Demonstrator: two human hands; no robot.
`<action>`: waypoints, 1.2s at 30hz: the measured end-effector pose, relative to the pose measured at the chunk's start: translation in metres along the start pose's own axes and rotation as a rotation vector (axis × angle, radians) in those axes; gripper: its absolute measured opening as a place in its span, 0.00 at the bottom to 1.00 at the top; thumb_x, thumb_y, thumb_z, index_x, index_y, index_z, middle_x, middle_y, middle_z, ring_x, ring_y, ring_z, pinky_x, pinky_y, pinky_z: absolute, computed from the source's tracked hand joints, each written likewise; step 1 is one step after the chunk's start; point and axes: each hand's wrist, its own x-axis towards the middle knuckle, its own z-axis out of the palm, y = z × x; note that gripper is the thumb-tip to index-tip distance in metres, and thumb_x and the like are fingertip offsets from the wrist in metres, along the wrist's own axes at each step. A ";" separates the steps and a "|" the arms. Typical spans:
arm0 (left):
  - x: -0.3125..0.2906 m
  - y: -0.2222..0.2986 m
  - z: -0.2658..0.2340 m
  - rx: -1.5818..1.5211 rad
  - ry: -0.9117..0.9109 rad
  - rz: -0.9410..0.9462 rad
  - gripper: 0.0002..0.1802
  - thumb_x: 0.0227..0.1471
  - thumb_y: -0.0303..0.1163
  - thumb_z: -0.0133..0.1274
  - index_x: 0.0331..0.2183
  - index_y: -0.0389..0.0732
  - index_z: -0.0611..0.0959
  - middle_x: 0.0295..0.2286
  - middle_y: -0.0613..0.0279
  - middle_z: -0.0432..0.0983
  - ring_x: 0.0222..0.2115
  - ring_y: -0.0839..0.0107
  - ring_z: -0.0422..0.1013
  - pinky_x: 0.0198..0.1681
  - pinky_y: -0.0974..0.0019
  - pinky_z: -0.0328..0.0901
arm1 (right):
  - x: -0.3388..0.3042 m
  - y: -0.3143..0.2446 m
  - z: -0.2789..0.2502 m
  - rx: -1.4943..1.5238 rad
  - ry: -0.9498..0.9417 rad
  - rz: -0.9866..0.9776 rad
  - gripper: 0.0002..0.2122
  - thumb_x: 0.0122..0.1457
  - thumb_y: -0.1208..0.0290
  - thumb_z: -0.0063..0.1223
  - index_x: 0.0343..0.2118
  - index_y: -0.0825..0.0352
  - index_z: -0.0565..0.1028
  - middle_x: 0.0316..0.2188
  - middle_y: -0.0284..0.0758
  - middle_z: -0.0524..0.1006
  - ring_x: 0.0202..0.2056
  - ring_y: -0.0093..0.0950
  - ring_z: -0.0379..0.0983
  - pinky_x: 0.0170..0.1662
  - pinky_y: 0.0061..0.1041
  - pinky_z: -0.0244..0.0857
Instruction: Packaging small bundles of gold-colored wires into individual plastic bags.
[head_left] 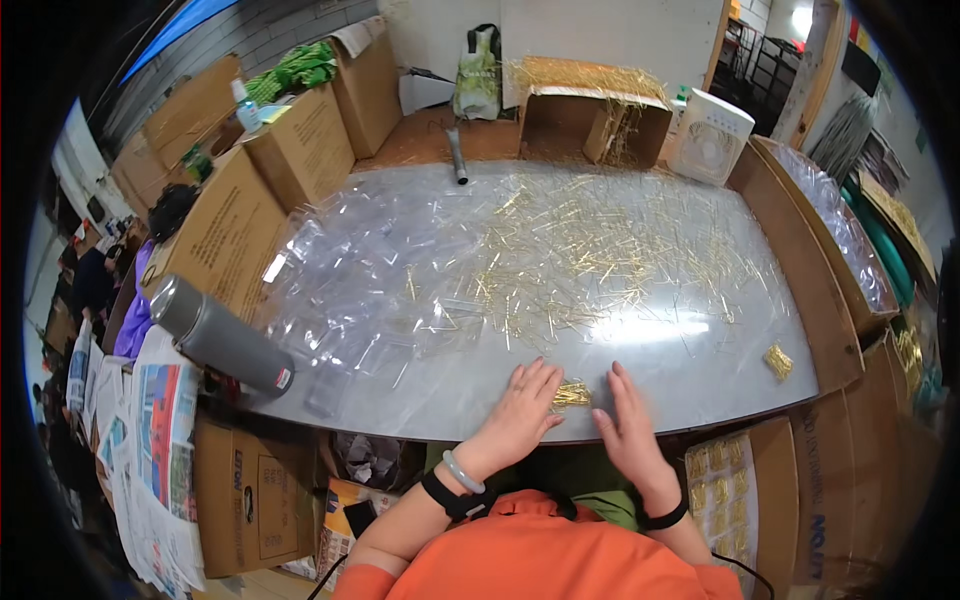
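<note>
A small bundle of thin gold-coloured metal pins (pixel 572 393) lies on the grey tabletop near its front edge, between my two hands. My left hand (pixel 522 408) rests at the bundle's left side, fingers stretched forward and thumb pointing toward it. On the other side is my right hand (pixel 630 422), its fingers extended upright and apart from the pins. Neither hand grips anything. Many loose gold pins (pixel 610 250) are scattered over the middle and right of the table. Clear small plastic boxes (pixel 350 265) are piled on the left.
A grey bottle (pixel 225 335) leans at the left edge. Another pin bundle (pixel 778 362) lies at the right. Cardboard walls border the table's sides. At the back stand an open cardboard box (pixel 565 125) and a white fan (pixel 712 137). Packed gold bundles (pixel 720 490) sit below right.
</note>
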 end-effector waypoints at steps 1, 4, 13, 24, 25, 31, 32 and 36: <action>0.001 0.003 0.000 0.008 0.003 -0.002 0.37 0.53 0.31 0.60 0.61 0.30 0.64 0.58 0.39 0.61 0.62 0.40 0.56 0.66 0.43 0.51 | -0.002 -0.004 0.013 -0.005 0.018 -0.014 0.28 0.64 0.75 0.51 0.65 0.75 0.56 0.68 0.54 0.55 0.68 0.51 0.52 0.69 0.41 0.49; 0.000 -0.001 0.006 0.008 -0.001 -0.049 0.37 0.53 0.28 0.59 0.60 0.30 0.64 0.59 0.37 0.60 0.62 0.39 0.55 0.66 0.43 0.51 | 0.007 -0.026 0.039 0.081 0.002 -0.026 0.30 0.63 0.78 0.50 0.66 0.76 0.53 0.69 0.58 0.49 0.69 0.54 0.47 0.70 0.43 0.45; -0.001 -0.003 -0.004 -0.183 0.026 -0.086 0.43 0.53 0.22 0.57 0.65 0.30 0.55 0.59 0.36 0.59 0.61 0.39 0.57 0.66 0.44 0.52 | 0.037 -0.020 0.013 0.000 -0.152 -0.190 0.40 0.50 0.75 0.67 0.65 0.71 0.57 0.65 0.51 0.59 0.64 0.53 0.57 0.65 0.47 0.55; 0.002 0.010 -0.005 -0.146 -0.010 -0.160 0.33 0.61 0.20 0.42 0.65 0.29 0.55 0.57 0.34 0.62 0.59 0.38 0.59 0.67 0.47 0.52 | 0.035 -0.020 0.033 0.003 -0.085 -0.222 0.20 0.58 0.75 0.52 0.54 0.75 0.68 0.56 0.52 0.67 0.56 0.50 0.65 0.61 0.42 0.62; 0.004 0.011 -0.003 -0.197 -0.045 -0.237 0.31 0.62 0.21 0.40 0.64 0.28 0.56 0.57 0.34 0.62 0.59 0.39 0.59 0.66 0.48 0.52 | 0.034 -0.024 0.035 0.022 -0.041 -0.218 0.18 0.60 0.75 0.48 0.52 0.76 0.68 0.55 0.53 0.68 0.56 0.50 0.65 0.61 0.42 0.61; -0.003 0.013 -0.011 -0.359 -0.050 -0.281 0.40 0.54 0.16 0.40 0.67 0.29 0.49 0.64 0.39 0.51 0.67 0.48 0.49 0.69 0.54 0.46 | 0.029 -0.017 0.043 -0.088 -0.041 -0.288 0.25 0.56 0.72 0.51 0.57 0.78 0.66 0.58 0.50 0.68 0.62 0.47 0.61 0.66 0.43 0.54; -0.003 0.010 -0.011 -0.289 -0.042 -0.236 0.39 0.55 0.18 0.42 0.66 0.28 0.50 0.63 0.34 0.52 0.65 0.37 0.50 0.68 0.48 0.48 | 0.030 -0.014 0.039 -0.043 -0.034 -0.307 0.27 0.55 0.71 0.55 0.57 0.77 0.66 0.58 0.49 0.67 0.63 0.47 0.60 0.67 0.43 0.54; 0.005 0.013 -0.022 -0.057 -0.166 -0.107 0.38 0.55 0.19 0.47 0.65 0.29 0.55 0.63 0.36 0.53 0.65 0.36 0.48 0.68 0.44 0.46 | 0.026 -0.004 -0.002 0.029 -0.030 -0.204 0.33 0.48 0.68 0.67 0.57 0.70 0.67 0.54 0.45 0.69 0.59 0.45 0.63 0.60 0.39 0.60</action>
